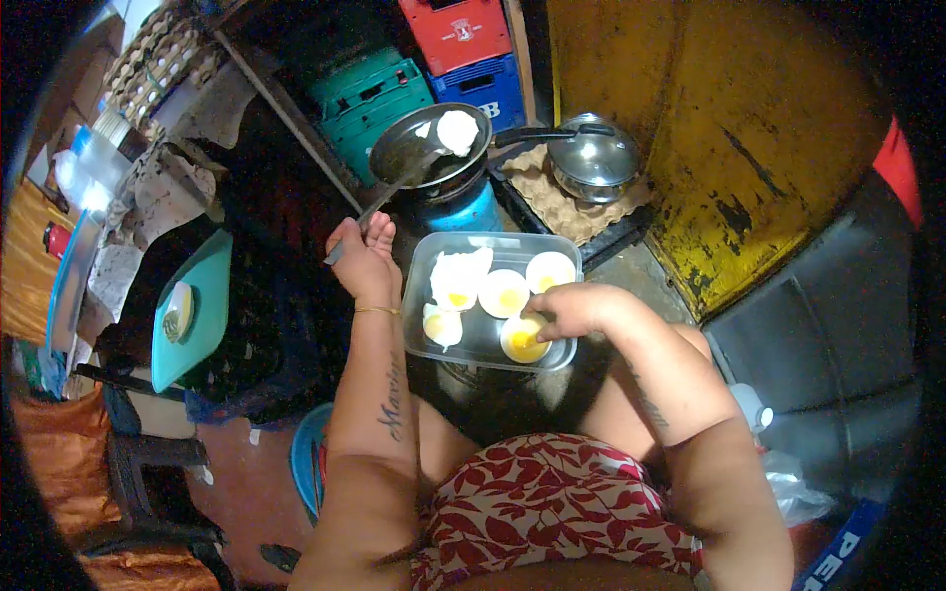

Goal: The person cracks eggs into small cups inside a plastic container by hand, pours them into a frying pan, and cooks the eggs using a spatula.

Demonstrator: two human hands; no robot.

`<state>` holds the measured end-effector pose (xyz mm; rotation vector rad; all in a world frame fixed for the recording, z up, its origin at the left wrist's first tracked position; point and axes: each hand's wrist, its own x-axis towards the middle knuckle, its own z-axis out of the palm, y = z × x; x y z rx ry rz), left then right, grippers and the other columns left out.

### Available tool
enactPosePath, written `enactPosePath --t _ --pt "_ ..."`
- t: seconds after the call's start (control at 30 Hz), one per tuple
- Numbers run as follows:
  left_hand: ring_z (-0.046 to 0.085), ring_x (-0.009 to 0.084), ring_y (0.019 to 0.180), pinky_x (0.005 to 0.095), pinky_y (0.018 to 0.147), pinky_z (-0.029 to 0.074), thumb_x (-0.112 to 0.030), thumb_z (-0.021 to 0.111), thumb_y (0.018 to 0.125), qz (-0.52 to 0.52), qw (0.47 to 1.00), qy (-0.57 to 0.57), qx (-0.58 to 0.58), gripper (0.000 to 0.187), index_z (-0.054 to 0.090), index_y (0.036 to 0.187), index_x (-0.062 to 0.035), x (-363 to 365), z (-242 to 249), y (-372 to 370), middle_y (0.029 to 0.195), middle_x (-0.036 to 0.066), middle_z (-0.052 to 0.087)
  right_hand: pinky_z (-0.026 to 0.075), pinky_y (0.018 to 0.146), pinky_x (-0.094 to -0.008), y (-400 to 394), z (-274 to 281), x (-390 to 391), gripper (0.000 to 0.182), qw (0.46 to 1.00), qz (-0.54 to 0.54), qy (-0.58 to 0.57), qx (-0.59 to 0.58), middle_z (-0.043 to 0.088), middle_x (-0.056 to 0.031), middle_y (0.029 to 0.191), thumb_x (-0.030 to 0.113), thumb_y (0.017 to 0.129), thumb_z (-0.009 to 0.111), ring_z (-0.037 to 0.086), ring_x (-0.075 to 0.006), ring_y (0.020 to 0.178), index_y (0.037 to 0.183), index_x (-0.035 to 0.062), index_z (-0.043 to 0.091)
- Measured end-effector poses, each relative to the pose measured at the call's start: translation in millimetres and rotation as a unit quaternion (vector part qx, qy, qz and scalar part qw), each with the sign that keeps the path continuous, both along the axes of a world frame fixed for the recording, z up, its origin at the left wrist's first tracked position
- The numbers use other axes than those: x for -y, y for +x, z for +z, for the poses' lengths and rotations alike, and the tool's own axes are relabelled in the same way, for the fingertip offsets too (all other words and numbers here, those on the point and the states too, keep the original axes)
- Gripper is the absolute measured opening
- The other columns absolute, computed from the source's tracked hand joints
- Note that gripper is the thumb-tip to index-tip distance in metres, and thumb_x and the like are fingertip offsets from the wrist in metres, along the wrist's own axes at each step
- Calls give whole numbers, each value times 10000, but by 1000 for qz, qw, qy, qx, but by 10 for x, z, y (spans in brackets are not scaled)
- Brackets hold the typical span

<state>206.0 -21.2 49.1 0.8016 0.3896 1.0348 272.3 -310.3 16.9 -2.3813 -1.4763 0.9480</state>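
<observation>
My left hand (363, 258) is closed round the handle of a metal turner (389, 189), whose far end reaches into a black frying pan (399, 148). A fried egg (457, 132) lies at the right side of the pan, which sits over a blue stove (463, 212). In front of me, a clear plastic container (421, 266) holds several fried eggs. My right hand (562, 313) reaches over the container's right side, its fingertips touching the lower right egg (522, 340). Its fingers are bent together at the egg's edge.
A lidded pot (594, 163) rests on an egg carton (586, 219) at the right of the pan. Green crates (374, 106), a red crate (458, 34) and a blue crate (483, 91) stand behind. At left are a turquoise tray (210, 305) and stacked egg trays (158, 69).
</observation>
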Motion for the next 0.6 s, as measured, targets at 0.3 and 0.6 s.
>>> enactPosePath --t 0.3,0.6 --pt "669 262 724 335 654 597 -207 480 1001 -53 986 -138 71 262 438 1074 41 -492 -130 -127 870 208 624 482 940 -412 -21 15 -34 590 1000 4 -6 1 653 -192 1172 396 810 707 625 -356 1074 1313 118 572" --pt "671 262 736 317 669 600 -240 453 1006 -117 954 -260 93 382 465 1066 137 -608 -177 -265 878 222 622 475 954 -410 -41 13 -77 572 1000 12 1 -2 646 -193 1186 380 801 715 616 -357 1093 1283 97 591"
